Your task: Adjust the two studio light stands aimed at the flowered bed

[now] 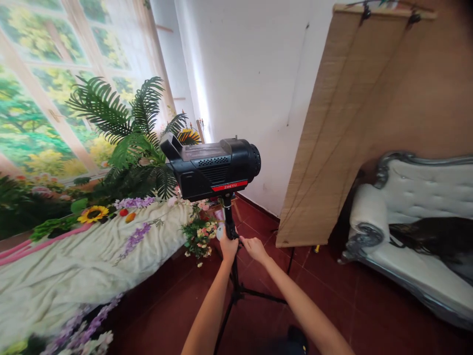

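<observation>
A black studio light (210, 167) with a red label strip sits on top of a black light stand (235, 276), its round front facing right. Wrapped round the stand's pole, below the lamp, is my left hand (229, 245). My right hand (254, 248) is closed at the same height, its fingers at a small knob on the right side of the pole. That knob is mostly hidden by the fingers. The stand's legs are spread on the red tiled floor (177, 305).
To the left, a platform draped in cream cloth (148, 251) carries flowers, with a palm plant (144, 128) behind it. A hanging bamboo blind (321, 133) stands right of the light. Farther right is a white tufted sofa (417, 187) with dark fabric (436, 241) on it.
</observation>
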